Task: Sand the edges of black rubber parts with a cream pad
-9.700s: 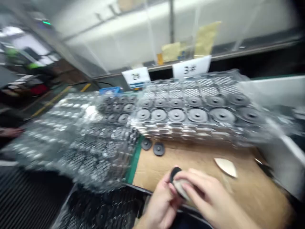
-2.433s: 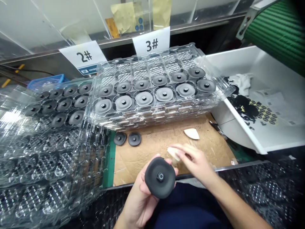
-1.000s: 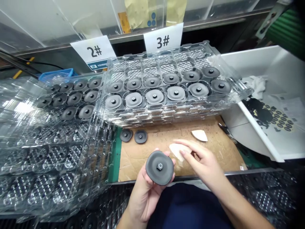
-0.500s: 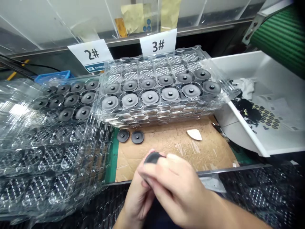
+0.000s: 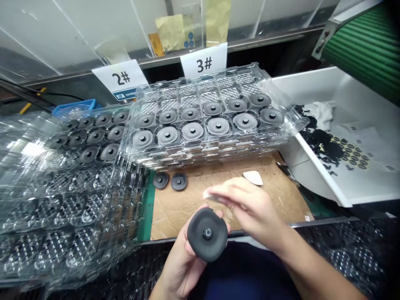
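Observation:
My left hand (image 5: 187,258) grips a black rounded disc (image 5: 209,246), its face with the raised central stud turned up towards me. Just above and to the right is my right hand (image 5: 246,204), slightly blurred, fingers pressed together. A small whitish flat piece (image 5: 206,195) shows at its fingertips; its exact kind is unclear. On the cardboard sheet (image 5: 175,216) lie two similar black discs, a left one (image 5: 161,180) and a right one (image 5: 179,181). A white wedge-shaped piece (image 5: 253,178) rests just behind my right hand.
Stacked clear plastic trays (image 5: 203,143) hold rows of black discs at the back, below a "3#" sign (image 5: 204,62). More clear trays (image 5: 78,179) fill the left. On the right are a white bin (image 5: 375,125) with black scraps, and a green ribbed tube (image 5: 365,46).
My hands have moved apart. The disc, earlier mostly covered by my fingers, now shows its studded face in my left hand. My right hand has moved up and to the right, with the whitish piece showing.

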{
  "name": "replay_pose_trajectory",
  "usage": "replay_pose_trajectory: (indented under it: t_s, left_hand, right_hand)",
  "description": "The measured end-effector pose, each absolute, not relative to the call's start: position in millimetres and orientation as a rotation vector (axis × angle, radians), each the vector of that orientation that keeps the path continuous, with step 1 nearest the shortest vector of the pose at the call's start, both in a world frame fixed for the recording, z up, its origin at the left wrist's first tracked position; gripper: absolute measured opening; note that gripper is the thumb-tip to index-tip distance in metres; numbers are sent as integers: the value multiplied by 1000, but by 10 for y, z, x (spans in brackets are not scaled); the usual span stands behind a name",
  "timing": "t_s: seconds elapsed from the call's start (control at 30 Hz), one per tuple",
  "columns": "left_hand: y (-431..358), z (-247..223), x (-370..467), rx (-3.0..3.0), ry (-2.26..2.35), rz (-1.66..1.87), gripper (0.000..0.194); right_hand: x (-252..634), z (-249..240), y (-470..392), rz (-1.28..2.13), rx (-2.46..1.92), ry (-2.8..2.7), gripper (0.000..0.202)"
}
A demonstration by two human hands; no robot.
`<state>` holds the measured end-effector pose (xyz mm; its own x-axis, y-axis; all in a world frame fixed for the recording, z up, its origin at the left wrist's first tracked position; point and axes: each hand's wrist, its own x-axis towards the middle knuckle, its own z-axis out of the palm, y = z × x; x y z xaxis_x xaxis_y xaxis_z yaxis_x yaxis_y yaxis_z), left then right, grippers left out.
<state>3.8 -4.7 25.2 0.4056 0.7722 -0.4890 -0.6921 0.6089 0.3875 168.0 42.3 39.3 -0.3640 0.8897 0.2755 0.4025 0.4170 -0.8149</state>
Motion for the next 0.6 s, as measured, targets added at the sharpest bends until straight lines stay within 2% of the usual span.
replay_pose_trajectory:
  t_s: [0.1,0.2,0.27,0.33,0.43,0.53,0.6]
  left_hand:
    - [-74,208,-16,112,623,921,51]
    - [-73,175,-20,92,618,884,48]
    - [-57,175,7,89,595,860,46]
    - [-41,179,46,111,567,841,44]
    - [-39,154,110,160,576,814,43]
    - [-71,86,162,180,674,822,38]
    - [-104,37,181,201,735,852,34]
  right_hand:
    - [1780,-106,263,935,-1453,-1789,27]
    - [1839,-574,16,1059,-1531,-1821,26]
    - [1887,-684,-85,1079,-1551,-1805,24]
    - [1947,-555,-100,1059,-1601,-1742,24]
    - [1993,-36,-13,920,-1559,-1652,25]
    - [1944,442,117,734,-1104,-1944,30]
    - [1912,572,200,698,-866,-2169,29]
